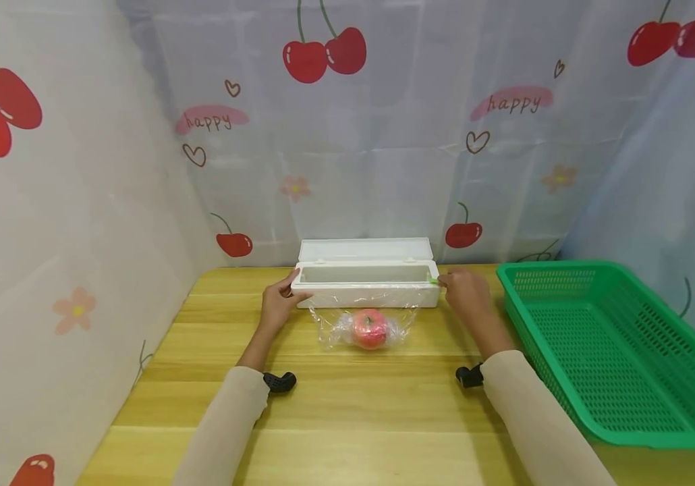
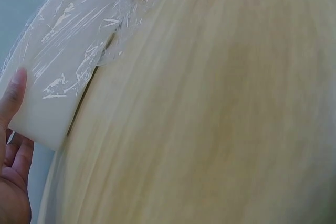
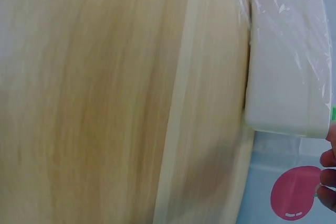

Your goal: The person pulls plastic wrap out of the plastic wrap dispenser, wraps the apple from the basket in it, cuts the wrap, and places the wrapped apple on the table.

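A white cling film dispenser (image 1: pixel 356 297) stands at the back of the table, its lid (image 1: pixel 366 250) tipped up behind it. Clear cling film (image 1: pixel 328 329) hangs down the dispenser's front and wraps a red apple (image 1: pixel 370 329) lying before it. My left hand (image 1: pixel 276 305) holds the dispenser's left end; in the left wrist view the thumb (image 2: pixel 14 95) lies on the front face. At the other end, my right hand (image 1: pixel 469 295) pinches a small green slider (image 1: pixel 434 281) on the top edge. Only a few right fingers (image 3: pixel 328 176) show at the right wrist view's edge.
A green plastic basket (image 1: pixel 605 432) stands to the right of my right arm. The wooden table (image 1: pixel 359 412) ends just behind the dispenser, at a cherry-printed curtain (image 1: pixel 378 155). More curtain hangs along the left and right sides.
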Demonstrator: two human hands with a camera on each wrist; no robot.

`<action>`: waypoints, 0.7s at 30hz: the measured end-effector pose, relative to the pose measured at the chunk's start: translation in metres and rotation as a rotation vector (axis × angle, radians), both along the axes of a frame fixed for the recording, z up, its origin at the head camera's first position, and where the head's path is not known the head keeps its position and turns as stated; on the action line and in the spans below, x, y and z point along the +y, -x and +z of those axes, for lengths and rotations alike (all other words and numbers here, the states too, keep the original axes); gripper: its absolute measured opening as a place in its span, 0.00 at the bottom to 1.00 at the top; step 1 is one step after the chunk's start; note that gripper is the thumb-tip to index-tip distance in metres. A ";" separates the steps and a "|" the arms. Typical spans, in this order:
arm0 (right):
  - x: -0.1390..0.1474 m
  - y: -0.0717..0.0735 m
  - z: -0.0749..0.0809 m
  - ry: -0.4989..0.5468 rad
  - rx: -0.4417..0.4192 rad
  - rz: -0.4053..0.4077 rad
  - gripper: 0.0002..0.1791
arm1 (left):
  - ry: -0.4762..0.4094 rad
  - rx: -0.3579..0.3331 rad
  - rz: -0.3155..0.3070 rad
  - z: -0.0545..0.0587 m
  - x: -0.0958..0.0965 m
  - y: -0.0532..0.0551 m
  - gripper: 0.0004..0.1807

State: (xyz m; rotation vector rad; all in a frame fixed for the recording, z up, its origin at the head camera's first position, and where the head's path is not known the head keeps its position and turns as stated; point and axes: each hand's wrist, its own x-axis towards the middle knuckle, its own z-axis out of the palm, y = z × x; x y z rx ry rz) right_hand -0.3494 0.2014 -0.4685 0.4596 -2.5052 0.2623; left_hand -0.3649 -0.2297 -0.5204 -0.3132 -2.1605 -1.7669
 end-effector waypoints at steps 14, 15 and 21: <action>-0.012 -0.013 -0.009 0.303 -0.096 -0.042 0.13 | 0.051 -0.069 0.030 0.005 -0.002 -0.008 0.39; -0.013 -0.014 -0.011 0.371 -0.105 -0.049 0.14 | 0.054 -0.069 0.024 0.005 -0.002 -0.008 0.39; -0.017 -0.026 -0.023 0.843 -0.243 -0.092 0.17 | 0.073 -0.059 -0.009 0.007 0.001 -0.012 0.43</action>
